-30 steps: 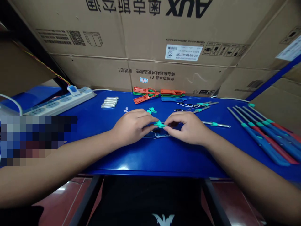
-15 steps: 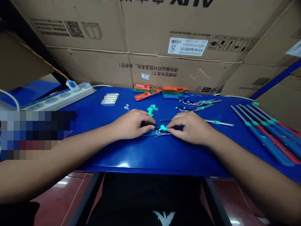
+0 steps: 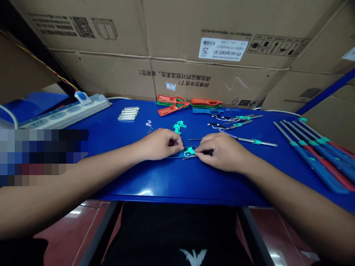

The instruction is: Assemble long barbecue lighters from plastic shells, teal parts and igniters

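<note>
A blue handle half-shell (image 3: 176, 156) lies flat between my hands, with white wires and small dark parts in it. My left hand (image 3: 165, 145) rests at its left end, thumb and forefinger pinched together; what is between those tips is hidden. My right hand (image 3: 219, 150) pinches a green trigger (image 3: 190, 150) over the shell. Under the right fingers, a thin metal rod (image 3: 189, 157) sticks out along the near side. Beyond the left fingers is a small pile of green triggers (image 3: 179, 126).
Orange, green and blue handle shells (image 3: 173, 105) stand along the cardboard box (image 3: 111, 77). Metal tubes with wires (image 3: 257, 142) lie behind my right hand. Long-nosed lighters (image 3: 313, 159) fill the right side. Silvery cylinders (image 3: 128, 113), small screws (image 3: 150, 130) and a power strip (image 3: 66, 112) are left.
The green trigger has shifted slightly left and lower over the shell with my right fingers. My left thumb and forefinger have drawn closer together. The camera view has tilted slightly.
</note>
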Demonstrator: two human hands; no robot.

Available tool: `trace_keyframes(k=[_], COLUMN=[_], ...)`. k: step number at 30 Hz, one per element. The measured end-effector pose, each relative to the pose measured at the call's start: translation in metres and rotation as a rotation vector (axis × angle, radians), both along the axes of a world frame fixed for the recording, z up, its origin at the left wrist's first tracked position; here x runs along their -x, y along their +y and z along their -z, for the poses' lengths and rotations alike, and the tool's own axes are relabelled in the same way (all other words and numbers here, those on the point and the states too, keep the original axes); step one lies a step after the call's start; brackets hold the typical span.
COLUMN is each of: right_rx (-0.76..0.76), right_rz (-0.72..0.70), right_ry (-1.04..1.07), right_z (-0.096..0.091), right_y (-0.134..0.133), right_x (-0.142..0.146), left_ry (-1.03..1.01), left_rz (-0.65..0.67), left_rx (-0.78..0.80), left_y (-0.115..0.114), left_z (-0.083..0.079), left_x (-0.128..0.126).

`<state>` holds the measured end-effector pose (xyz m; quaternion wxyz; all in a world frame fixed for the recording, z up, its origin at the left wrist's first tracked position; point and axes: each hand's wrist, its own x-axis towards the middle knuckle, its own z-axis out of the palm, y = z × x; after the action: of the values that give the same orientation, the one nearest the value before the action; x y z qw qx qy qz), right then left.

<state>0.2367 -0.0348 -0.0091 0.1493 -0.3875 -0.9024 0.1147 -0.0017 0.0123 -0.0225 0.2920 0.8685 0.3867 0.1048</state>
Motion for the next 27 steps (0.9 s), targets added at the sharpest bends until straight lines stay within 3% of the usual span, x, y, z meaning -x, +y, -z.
trace_keyframes(k=[13, 17, 23, 27], right_rx=[0.025, 0.104, 0.279, 0.295], right_rz=[-0.034, -0.053, 0.079, 0.160], right_ry=[-0.031, 0.033, 0.101, 0.094], right_z=[-0.002, -0.001, 0.001, 0.003], right_y=[0.001, 0.005, 0.009, 0.008], right_x=[0.002, 0.000, 0.000, 0.002], left_ry=[-0.019, -0.011, 0.003, -0.005], left_rz=[0.020, 0.032, 0.029, 0.021], left_rx=[-0.017, -0.030, -0.033, -0.028], left_y=[0.002, 0.001, 0.000, 0.000], left_z=[0.002, 0.001, 0.001, 0.002], left_x=[-0.001, -0.002, -0.001, -0.001])
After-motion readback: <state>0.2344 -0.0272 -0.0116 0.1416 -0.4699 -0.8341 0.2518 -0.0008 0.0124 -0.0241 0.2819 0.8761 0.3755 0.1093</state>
